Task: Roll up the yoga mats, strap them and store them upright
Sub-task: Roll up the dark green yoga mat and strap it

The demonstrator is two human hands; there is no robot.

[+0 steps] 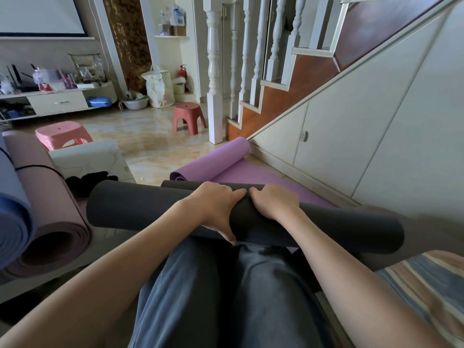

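Dark grey mat is rolled into a long tube, lying crosswise over the person's knees, approx level. Both hands on top at mid-length, close together, nearly touching. Left hand: grip wrapped over the roll, thumb down the near side, fingertips curled over the far side & hidden. Right hand: same wrap, fingers over the top, tips out of sight. Can't tell if any strap is on it; none visible where the surface shows.

Purple mat on the floor beyond, partly rolled from the far end, flat part runs under the grey roll & is cut off there. Pink mat w/ a thin black band around it + blue mat, both rolled, lying at left; blue one cropped by frame edge. Black fabric heap behind grey roll's left end, can't ID it.
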